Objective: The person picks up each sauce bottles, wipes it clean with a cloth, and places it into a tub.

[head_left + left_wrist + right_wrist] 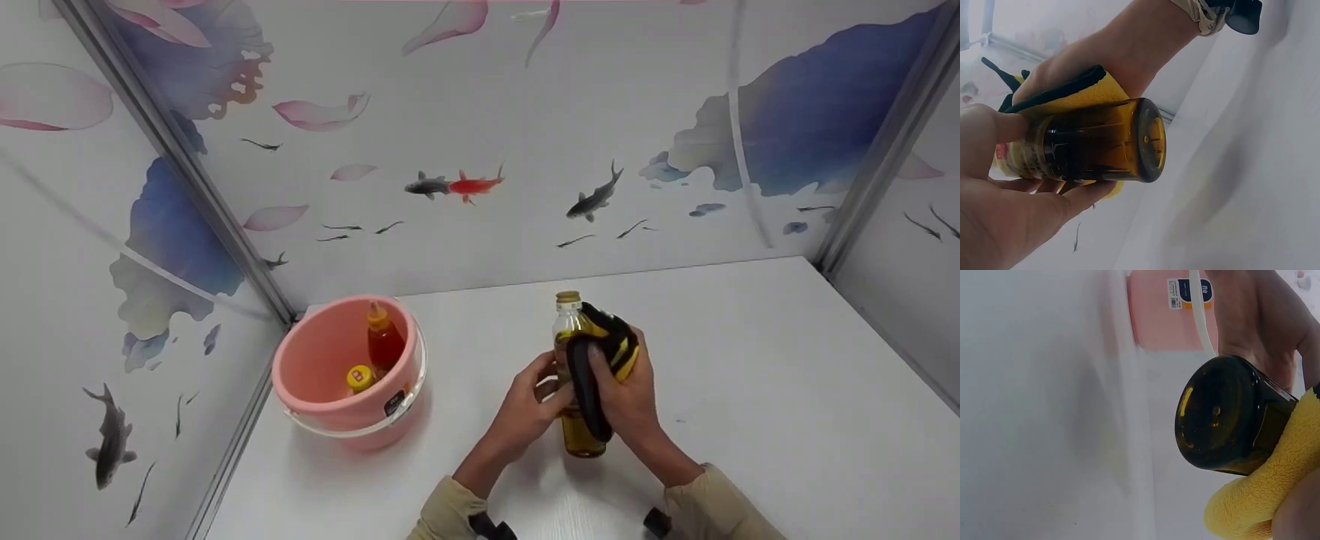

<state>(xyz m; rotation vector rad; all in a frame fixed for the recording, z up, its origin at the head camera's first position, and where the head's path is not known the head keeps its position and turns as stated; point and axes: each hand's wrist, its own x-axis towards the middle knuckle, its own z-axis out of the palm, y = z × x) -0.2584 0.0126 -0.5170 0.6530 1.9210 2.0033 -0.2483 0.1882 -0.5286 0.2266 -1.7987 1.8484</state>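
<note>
A glass bottle of amber liquid with a gold cap stands nearly upright in front of the person, its base raised off the table. The left hand grips it from the left side, fingers and thumb around the label. In the right hand is a yellow cloth with black edging, bunched against the bottle's right side. From the left wrist view, the cloth lies along the bottle and the bottle's round base faces the camera. Much of the label is hidden behind fingers and cloth.
A pink bucket with a white handle stands on the white table to the left. Inside it are a red sauce bottle with a yellow nozzle top and a yellow-capped container. Printed wall panels enclose the table's back and sides.
</note>
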